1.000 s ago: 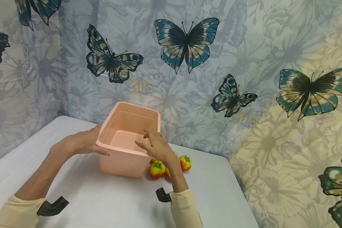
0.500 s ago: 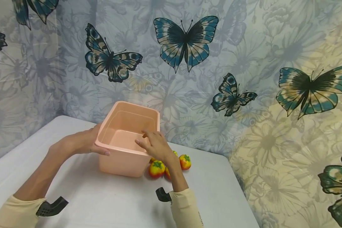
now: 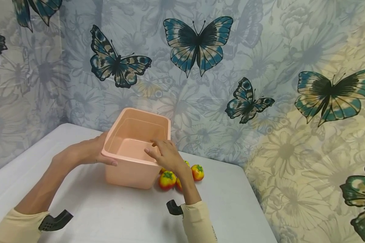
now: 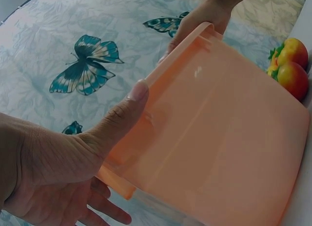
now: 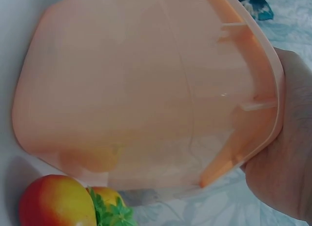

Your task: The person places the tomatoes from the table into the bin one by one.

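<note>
A peach-coloured plastic bin [image 3: 134,172] stands on the white table, its mouth facing up and toward me. Nothing lies on the part of its floor that shows in the head view. My left hand [image 3: 92,148] holds the bin's left side, thumb laid along the front corner by the rim [image 4: 141,92] and fingers spread on the far side. Across the right rim reaches my right hand [image 3: 167,155], its thumb and index finger relaxed over the inside of the bin, with no object between them. The right wrist view hides its fingers behind the bin wall.
Several red-and-yellow fruits [image 3: 167,180] with green leafy tops sit on the table against the bin's right side, partly behind my right forearm. The white table [image 3: 121,216] ends at a wall covering [image 3: 200,101] printed with butterflies. Each sleeve carries a black wrist mount [image 3: 56,220].
</note>
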Demonstrator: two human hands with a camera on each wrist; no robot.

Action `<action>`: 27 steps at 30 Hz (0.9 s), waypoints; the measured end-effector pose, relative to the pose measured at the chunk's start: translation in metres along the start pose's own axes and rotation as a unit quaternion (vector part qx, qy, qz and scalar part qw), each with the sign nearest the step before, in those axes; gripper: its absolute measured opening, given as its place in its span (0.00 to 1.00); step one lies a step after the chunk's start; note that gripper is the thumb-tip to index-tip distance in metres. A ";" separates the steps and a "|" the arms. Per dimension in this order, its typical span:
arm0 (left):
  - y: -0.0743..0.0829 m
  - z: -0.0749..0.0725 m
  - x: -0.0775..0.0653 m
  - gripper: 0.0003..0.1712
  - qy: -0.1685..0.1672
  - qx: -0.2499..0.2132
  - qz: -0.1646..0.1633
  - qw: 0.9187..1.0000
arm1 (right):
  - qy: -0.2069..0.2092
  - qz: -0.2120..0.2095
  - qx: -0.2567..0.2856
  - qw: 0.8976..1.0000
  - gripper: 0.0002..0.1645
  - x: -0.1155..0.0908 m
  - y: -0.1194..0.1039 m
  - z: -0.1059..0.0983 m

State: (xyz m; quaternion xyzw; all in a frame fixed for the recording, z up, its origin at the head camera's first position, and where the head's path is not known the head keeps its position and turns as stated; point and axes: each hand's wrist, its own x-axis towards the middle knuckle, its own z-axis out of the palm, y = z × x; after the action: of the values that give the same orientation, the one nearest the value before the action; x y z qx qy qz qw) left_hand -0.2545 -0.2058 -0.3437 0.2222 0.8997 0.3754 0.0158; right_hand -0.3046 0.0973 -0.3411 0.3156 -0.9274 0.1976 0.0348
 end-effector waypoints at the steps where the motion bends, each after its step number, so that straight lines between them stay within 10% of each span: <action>1: 0.000 0.000 0.000 0.79 0.000 0.000 0.000 1.000 | 0.002 -0.002 0.000 1.000 0.40 0.000 0.000 0.000; 15: 0.001 0.000 -0.001 0.78 -0.001 0.002 -0.005 1.000 | 0.088 0.000 -0.030 0.996 0.39 -0.015 0.002 -0.005; 27: 0.003 -0.001 0.000 0.75 -0.006 -0.025 0.025 0.999 | 0.102 0.084 -0.038 0.990 0.42 -0.059 0.038 -0.029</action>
State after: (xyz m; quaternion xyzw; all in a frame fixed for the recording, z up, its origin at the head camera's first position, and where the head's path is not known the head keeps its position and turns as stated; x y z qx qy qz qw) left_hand -0.2538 -0.2050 -0.3410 0.2463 0.8841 0.3968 0.0178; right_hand -0.2823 0.1699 -0.3392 0.2130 -0.9492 0.1954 0.1245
